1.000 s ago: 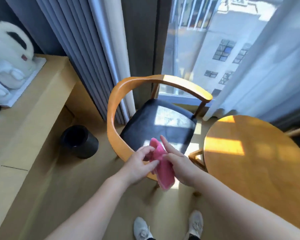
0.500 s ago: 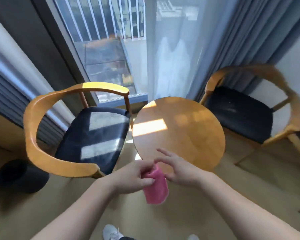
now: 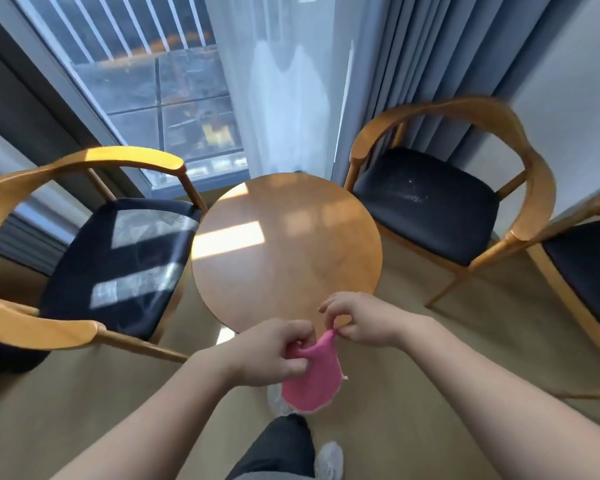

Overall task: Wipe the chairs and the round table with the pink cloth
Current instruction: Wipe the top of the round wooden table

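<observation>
While L grip (image 3: 274, 351) clutches pink cloth (image 3: 314, 379), R grip (image 3: 364, 320) pinches its top corner.

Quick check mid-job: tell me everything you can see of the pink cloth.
The pink cloth is small, soft and fuzzy-looking, with a pale stitched edge. It hangs limp in the air, just short of the near edge of the round table, not touching it. The left hand grips its bunched top; the right hand pinches an upper corner.
</observation>
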